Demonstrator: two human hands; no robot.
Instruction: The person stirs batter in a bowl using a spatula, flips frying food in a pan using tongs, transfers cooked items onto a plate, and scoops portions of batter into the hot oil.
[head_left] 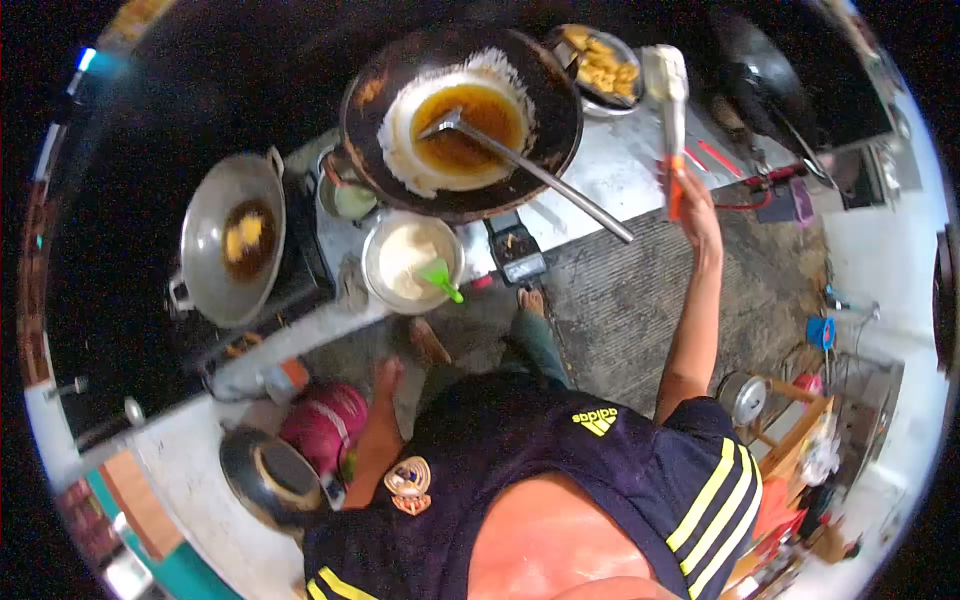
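My right hand (694, 208) is wrapped round the orange handle of a metal utensil (675, 125), held up at the right end of the counter. Its wide far end looks coated in pale batter; the exact kind is unclear. Low beside my body hangs my left hand (388, 376), small and blurred, its fingers not readable. A bowl of pale batter (378, 262) with a green-handled tool (438, 276) stands in front of me. Behind it, a large dark wok (360, 110) holds brown oil and a long-handled metal turner (545, 178).
Yellow pieces (243, 238) fry in a silvery wok (205, 215) at the left. A bowl (607, 108) of fried food stands at the back. Red-handled tools (715, 158) lie at the right. A kitchen scale (522, 268) sits at the counter's front edge.
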